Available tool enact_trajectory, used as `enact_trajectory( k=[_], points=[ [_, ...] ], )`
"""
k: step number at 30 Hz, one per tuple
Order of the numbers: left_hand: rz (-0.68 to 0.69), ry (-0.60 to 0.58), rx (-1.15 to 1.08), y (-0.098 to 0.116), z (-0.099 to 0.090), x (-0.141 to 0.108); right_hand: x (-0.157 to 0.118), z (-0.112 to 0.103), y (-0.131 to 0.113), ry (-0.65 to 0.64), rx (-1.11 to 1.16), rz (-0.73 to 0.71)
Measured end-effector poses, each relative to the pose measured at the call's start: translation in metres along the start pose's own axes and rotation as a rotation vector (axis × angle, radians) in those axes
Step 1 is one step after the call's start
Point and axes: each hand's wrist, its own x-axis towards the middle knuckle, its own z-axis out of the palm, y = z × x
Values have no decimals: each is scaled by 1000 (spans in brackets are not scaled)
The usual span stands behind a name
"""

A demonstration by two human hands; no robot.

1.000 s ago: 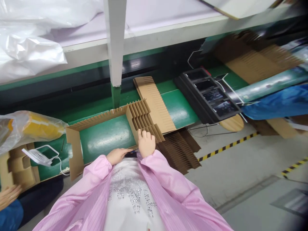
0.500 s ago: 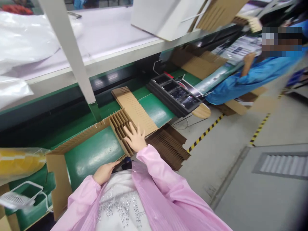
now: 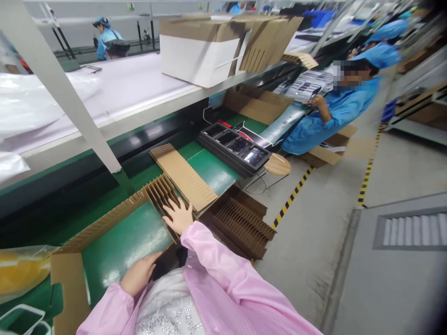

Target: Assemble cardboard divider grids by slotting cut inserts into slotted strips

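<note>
A slotted cardboard frame (image 3: 70,274) lies on the green work surface (image 3: 129,242), with several upright dividers (image 3: 161,190) bunched at its right end. Over these dividers my right hand (image 3: 179,216) is spread, fingers apart, touching their near part. My left hand (image 3: 139,273) rests at the near edge of the frame, its fingers extended and partly hidden by the hand itself. Just right of the dividers lies a flat slotted cardboard strip (image 3: 185,179). Below it, more brown slotted dividers (image 3: 244,221) are stacked beside the bench.
A black tray (image 3: 233,148) with dark screens sits further right, near a round wooden stool (image 3: 278,164). A person in blue (image 3: 331,109) works beyond it. A white post (image 3: 70,93) rises at the left, and a box (image 3: 199,51) stands on the shelf.
The head view has tilted up, showing more of the room. My left hand has slid a little left along the near edge; my right hand stays spread on the dividers.
</note>
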Motion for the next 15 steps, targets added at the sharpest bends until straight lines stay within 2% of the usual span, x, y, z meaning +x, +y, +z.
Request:
enact_trajectory(
  k=[4, 8, 11, 15],
  points=[
    [-45, 181, 119, 11, 11, 2, 0, -7, 0, -18, 102, -22],
    [-88, 437, 201, 42, 34, 29, -4, -25, 15, -45, 261, -119],
    [-143, 602, 273, 84, 46, 63, -9, -40, 46, -32, 302, -209],
    [-205, 657, 398, 137, 57, 111, -15, -49, 108, 24, 329, -161]
  ],
)
